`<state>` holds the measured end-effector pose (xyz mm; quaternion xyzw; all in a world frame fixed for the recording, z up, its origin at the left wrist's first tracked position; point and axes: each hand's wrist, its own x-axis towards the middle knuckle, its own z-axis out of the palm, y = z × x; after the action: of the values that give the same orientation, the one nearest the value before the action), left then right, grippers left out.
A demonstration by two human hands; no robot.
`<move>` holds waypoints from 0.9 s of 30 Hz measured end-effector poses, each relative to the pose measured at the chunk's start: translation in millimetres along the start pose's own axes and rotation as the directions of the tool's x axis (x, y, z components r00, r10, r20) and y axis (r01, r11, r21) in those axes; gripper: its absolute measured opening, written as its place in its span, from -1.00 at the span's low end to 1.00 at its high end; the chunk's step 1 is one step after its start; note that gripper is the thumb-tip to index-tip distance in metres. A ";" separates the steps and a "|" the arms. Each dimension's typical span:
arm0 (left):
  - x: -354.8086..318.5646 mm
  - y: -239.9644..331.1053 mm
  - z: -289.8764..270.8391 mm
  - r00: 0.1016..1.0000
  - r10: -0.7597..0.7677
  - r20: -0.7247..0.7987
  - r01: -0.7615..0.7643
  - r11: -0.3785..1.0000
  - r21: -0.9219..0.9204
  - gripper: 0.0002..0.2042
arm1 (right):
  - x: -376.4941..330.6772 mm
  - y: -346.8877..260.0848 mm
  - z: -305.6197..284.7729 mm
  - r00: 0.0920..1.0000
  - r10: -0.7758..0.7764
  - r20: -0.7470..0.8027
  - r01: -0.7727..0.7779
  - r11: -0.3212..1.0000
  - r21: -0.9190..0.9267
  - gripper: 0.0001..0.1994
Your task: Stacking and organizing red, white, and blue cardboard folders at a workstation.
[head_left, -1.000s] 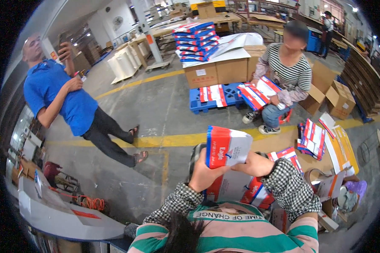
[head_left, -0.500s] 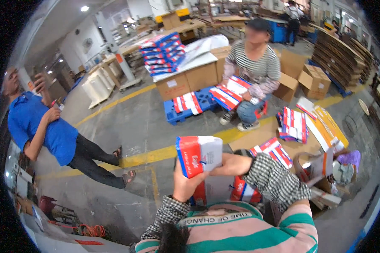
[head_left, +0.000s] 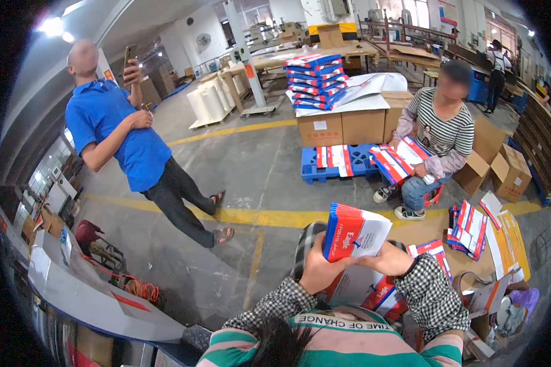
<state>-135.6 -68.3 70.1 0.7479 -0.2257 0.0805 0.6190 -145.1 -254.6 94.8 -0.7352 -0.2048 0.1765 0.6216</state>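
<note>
A stack of red, white and blue flat packets [head_left: 355,232] is held up in front of my chest. My left hand [head_left: 320,269] grips its lower left edge. My right hand [head_left: 389,260] holds it from below on the right, fingers curled under the stack. More packets of the same kind [head_left: 364,287] lie under my arms, partly hidden by my checked sleeves.
A seated person in a striped top [head_left: 438,131] handles packets [head_left: 395,160] beside a blue pallet [head_left: 337,165] and brown cartons [head_left: 343,125]. A standing person in a blue shirt [head_left: 125,137] holds a phone at the left. Loose packets [head_left: 468,226] and open boxes [head_left: 502,174] lie right. A grey counter [head_left: 86,293] is lower left.
The view has swung and tilted, so the standing person sits more upright at the left. The stack stays gripped in both hands at chest height.
</note>
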 end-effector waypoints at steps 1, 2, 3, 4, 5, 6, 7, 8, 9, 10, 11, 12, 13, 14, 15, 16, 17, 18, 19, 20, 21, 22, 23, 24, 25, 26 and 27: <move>0.5 -2.1 1.9 1.000 0.018 -0.005 -0.019 0.998 -0.052 -0.44 | -0.1 3.9 -0.1 1.000 -0.004 -0.008 0.004 1.000 0.001 -0.64; -0.4 -1.6 3.0 1.000 0.005 0.002 -0.004 0.998 -0.061 -0.44 | 0.5 6.8 -0.1 1.000 0.013 -0.013 -0.013 1.000 0.006 -0.64; -0.7 -0.2 2.4 1.000 -0.011 -0.005 0.011 0.996 -0.090 -0.45 | 1.8 8.5 0.3 1.000 -0.008 -0.010 0.008 1.000 -0.011 -0.64; -0.2 -1.8 0.7 0.999 -0.034 -0.012 0.032 0.992 -0.120 -0.45 | 4.7 9.7 0.7 1.000 -0.023 -0.005 0.023 0.999 -0.025 -0.64; 3.7 -9.2 0.5 1.000 -0.001 -0.006 0.000 0.994 -0.113 -0.47 | 6.7 5.6 -1.2 0.998 -0.055 -0.002 0.055 0.998 -0.010 -0.62; 7.3 -15.3 -2.0 1.000 -0.002 0.006 0.003 0.996 -0.084 -0.48 | 13.0 7.5 -4.0 0.992 -0.124 0.007 0.124 0.989 -0.078 -0.57; 14.1 -15.5 -2.6 1.000 0.017 0.023 -0.013 0.988 -0.151 -0.47 | 19.6 7.6 -3.7 0.969 -0.245 -0.002 0.245 0.969 -0.035 -0.55; 15.8 -14.8 -6.4 0.996 -0.053 0.074 0.061 0.991 -0.116 -0.46 | 18.4 18.2 -18.8 0.988 -0.072 0.137 0.084 0.993 -0.088 -0.56; 20.3 -9.5 -10.3 0.987 -0.047 0.151 0.071 0.985 -0.158 -0.47 | 13.7 -6.0 -24.6 0.987 0.003 0.158 0.049 0.945 -0.323 -0.55; 23.8 -3.2 -7.3 0.990 -0.011 0.138 0.037 0.982 -0.187 -0.49 | 11.2 -19.8 -25.4 0.993 0.093 0.076 -0.066 0.951 -0.301 -0.55; 30.7 3.5 -7.8 0.989 -0.036 0.143 0.057 0.987 -0.150 -0.50 | 24.5 -7.9 -21.7 0.997 -0.062 0.046 0.067 0.992 -0.105 -0.56; 35.7 -14.3 -4.2 0.987 -0.075 0.141 0.096 0.984 -0.149 -0.51 | 19.3 -3.8 -26.6 1.000 -0.002 -0.003 0.002 0.993 -0.115 -0.57; 37.5 -17.9 -3.8 0.990 -0.070 0.125 0.089 0.984 -0.151 -0.52 | 22.6 -2.7 -27.7 0.999 0.027 -0.017 -0.029 0.987 -0.158 -0.59; 38.9 -18.9 -3.9 0.993 -0.059 0.106 0.075 0.986 -0.151 -0.53 | 25.7 -2.4 -27.7 0.998 0.049 -0.029 -0.054 0.978 -0.204 -0.61; 39.7 -18.6 -6.0 0.992 -0.062 0.108 0.077 0.987 -0.143 -0.53 | 27.1 -8.1 -27.1 0.999 0.045 -0.028 -0.049 0.979 -0.196 -0.61; 36.0 -18.8 -6.7 0.994 -0.031 0.108 0.044 0.993 -0.111 -0.54 | 25.8 -13.3 -26.4 0.995 0.096 0.005 -0.094 0.976 -0.195 -0.59; 33.5 -17.0 -8.8 0.994 0.005 0.106 0.003 0.997 -0.075 -0.54 | 26.6 -17.3 -26.0 0.989 0.140 0.039 -0.130 0.971 -0.201 -0.57; 31.4 -13.7 -12.4 0.996 0.017 0.092 -0.011 0.998 -0.059 -0.54 | 26.1 -11.3 -24.2 0.992 0.120 0.051 -0.107 0.973 -0.206 -0.57; 30.8 -10.8 -16.2 0.988 -0.061 0.140 0.071 0.995 -0.065 -0.52 | 24.2 3.0 -23.9 0.996 -0.011 0.094 0.027 0.985 -0.172 -0.57; 32.7 -6.8 -24.0 0.977 -0.129 0.171 0.140 0.988 -0.057 -0.51 | 26.8 9.3 -23.5 0.976 -0.159 0.146 0.179 0.975 -0.133 -0.58; 35.2 -17.8 -23.1 0.979 -0.088 0.182 0.111 0.987 -0.118 -0.49 | 33.8 14.1 -22.3 0.974 -0.128 0.188 0.145 0.986 -0.077 -0.58; 29.0 -16.9 -16.7 0.981 -0.044 0.187 0.077 0.982 -0.175 -0.46 | 29.0 9.7 -15.6 0.966 -0.100 0.239 0.110 0.994 -0.027 -0.58; 29.2 -6.1 -7.0 0.988 -0.039 0.150 0.066 0.982 -0.180 -0.46 | 24.1 7.4 -17.9 0.982 -0.048 0.185 0.060 0.996 -0.061 -0.58; 22.5 0.7 -5.7 0.995 -0.055 0.089 0.069 0.984 -0.166 -0.45 | 26.7 8.5 -13.4 0.987 -0.003 0.160 0.015 0.997 -0.075 -0.58; 19.2 -3.3 -5.9 0.992 -0.079 0.097 0.090 0.989 -0.119 -0.44 | 26.2 6.5 -8.8 0.989 -0.018 0.148 0.022 0.999 -0.023 -0.56; 17.8 -8.5 -7.9 0.989 -0.107 0.106 0.115 0.990 -0.076 -0.43 | 26.7 4.8 -5.7 0.990 -0.027 0.135 0.023 0.999 0.029 -0.55; 19.2 -6.6 -8.9 0.991 -0.076 0.110 0.082 0.995 -0.053 -0.43 | 25.4 0.6 -6.1 0.991 -0.008 0.134 0.009 1.000 -0.006 -0.54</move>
<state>-114.3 -63.4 73.9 0.7413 -0.2312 0.0090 0.6301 -120.2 -246.6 95.1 -0.7230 -0.2497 0.2220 0.6046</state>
